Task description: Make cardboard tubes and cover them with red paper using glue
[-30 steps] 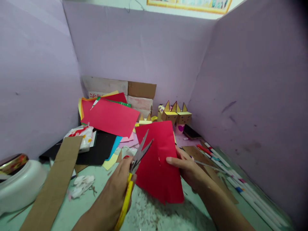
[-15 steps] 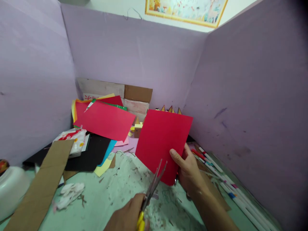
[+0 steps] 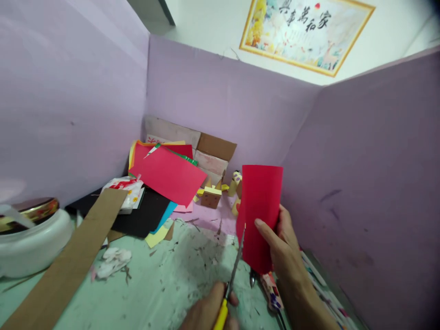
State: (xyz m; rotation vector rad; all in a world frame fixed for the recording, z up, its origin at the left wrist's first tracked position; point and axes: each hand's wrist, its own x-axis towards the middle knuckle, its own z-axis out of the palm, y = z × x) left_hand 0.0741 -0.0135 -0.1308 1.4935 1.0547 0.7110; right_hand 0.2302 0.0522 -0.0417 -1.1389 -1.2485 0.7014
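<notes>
A pair of scissors (image 3: 235, 268) with a yellow handle is gripped in my left hand (image 3: 211, 305) at the bottom centre. The blades point up and appear close together, their tips overlapping the left edge of a sheet of red paper (image 3: 263, 192). My right hand (image 3: 280, 240) holds that sheet upright from its right side, thumb on the front and fingers behind. The paper looks narrow from here, with a part on its left bent back or angled away. Below it on the table lie a patterned handle (image 3: 271, 291) and a small metal piece (image 3: 252, 278).
A cardboard strip (image 3: 68, 256) and a white round container (image 3: 34, 250) are at left. Behind lie more red sheets (image 3: 168, 172), black sheets (image 3: 140, 220) and a small cardboard box figure (image 3: 211, 197). Crumpled tissue (image 3: 113, 262) sits nearer. Purple panels (image 3: 227, 101) enclose three sides.
The red paper has turned and now looks narrower. The scissors' blades went from spread to nearly together, up at the paper's left edge. The view shifted left and upward.
</notes>
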